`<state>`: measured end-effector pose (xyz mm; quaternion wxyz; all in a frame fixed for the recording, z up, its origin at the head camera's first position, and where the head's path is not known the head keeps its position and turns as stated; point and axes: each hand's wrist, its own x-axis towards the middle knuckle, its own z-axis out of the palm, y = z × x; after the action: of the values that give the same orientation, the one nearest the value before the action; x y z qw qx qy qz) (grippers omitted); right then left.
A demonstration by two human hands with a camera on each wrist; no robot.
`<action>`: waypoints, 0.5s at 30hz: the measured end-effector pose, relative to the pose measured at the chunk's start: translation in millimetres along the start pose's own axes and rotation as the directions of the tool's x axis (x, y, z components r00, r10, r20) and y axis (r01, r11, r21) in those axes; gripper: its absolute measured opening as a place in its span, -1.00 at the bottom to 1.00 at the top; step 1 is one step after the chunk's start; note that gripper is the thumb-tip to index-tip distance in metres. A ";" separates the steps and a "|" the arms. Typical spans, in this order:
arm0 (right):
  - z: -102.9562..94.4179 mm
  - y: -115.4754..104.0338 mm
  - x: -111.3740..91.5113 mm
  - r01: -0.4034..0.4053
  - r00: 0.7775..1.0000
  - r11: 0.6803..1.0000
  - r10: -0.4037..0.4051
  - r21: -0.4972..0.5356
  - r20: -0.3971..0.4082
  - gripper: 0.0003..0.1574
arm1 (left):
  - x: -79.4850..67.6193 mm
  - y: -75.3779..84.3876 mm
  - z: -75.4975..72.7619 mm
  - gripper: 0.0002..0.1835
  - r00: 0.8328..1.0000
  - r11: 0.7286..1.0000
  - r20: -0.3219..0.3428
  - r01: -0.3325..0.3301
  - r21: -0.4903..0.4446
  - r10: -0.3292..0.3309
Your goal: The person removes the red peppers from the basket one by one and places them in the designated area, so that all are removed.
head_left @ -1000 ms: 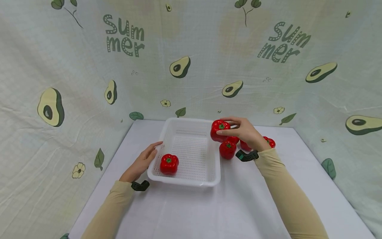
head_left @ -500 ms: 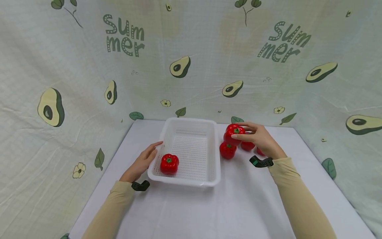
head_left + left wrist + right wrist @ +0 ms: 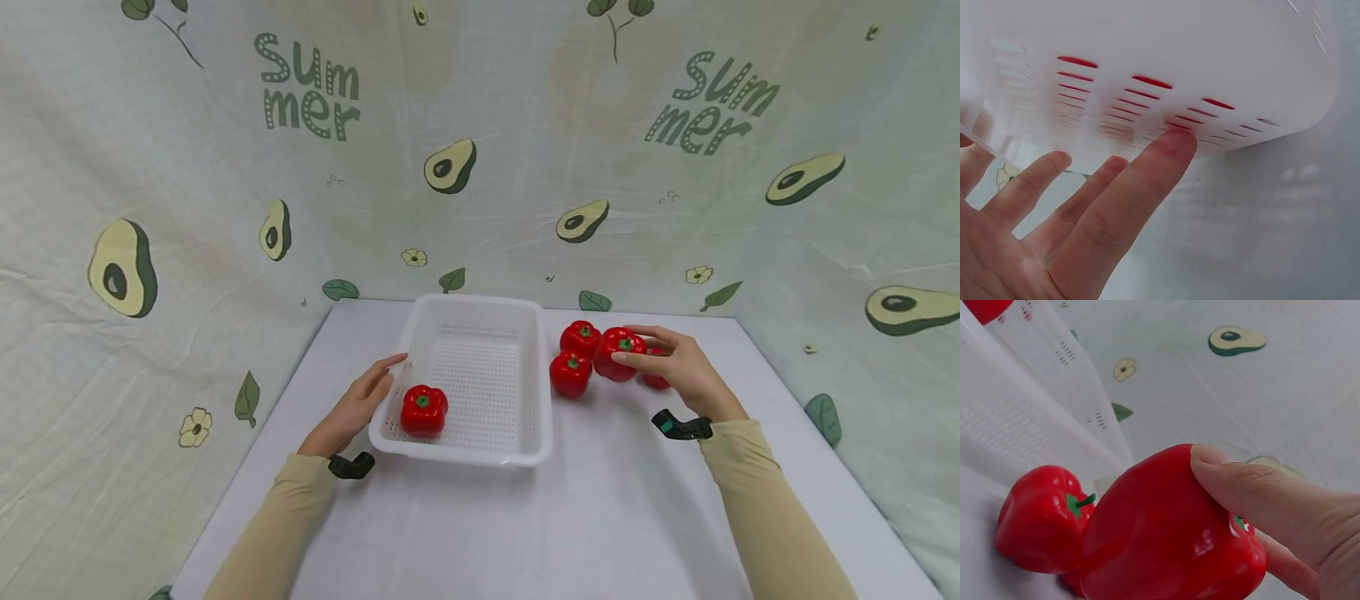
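My right hand (image 3: 686, 371) pinches a glossy red bell pepper (image 3: 619, 354) between thumb and fingers, to the right of the basket. Two more red bell peppers, a front one (image 3: 570, 375) and a back one (image 3: 580, 337), stand just left of it. Another pepper (image 3: 656, 382) is partly hidden behind the fingers. In the right wrist view the thumb presses the held pepper (image 3: 1166, 531) on its side. My left hand (image 3: 356, 408) touches the left wall of the white basket (image 3: 543, 392); its thumb (image 3: 1160, 162) lies against the slotted wall.
One red bell pepper (image 3: 424, 411) sits inside the basket at its near left corner. The table (image 3: 480, 533) has a white cover. A patterned cloth (image 3: 510, 100) with avocado prints hangs behind and at both sides.
My right hand has moved right and slightly nearer with the held pepper, from beside the basket's rim to over the right-hand peppers. My left hand and the basket have stayed put.
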<state>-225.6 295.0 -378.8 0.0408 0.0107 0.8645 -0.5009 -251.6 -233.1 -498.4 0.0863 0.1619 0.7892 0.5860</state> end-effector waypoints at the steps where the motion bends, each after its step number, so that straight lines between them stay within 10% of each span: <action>1: -0.4 3.5 -0.5 -0.004 1.000 1.000 0.004 0.000 -0.004 0.10 | -0.2 0.2 0.0 -0.43 1.000 1.000 0.000 0.002 0.000 -0.002; 15: 7.7 48.9 2.2 -0.036 0.999 0.999 0.037 0.030 -0.024 0.11 | -1.5 1.7 0.2 -0.42 1.000 1.000 0.005 0.019 -0.005 -0.019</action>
<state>-224.4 312.7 -425.1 0.0390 0.0334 0.8570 -0.5127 -249.8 -233.0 -496.9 0.0942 0.1560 0.7890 0.5867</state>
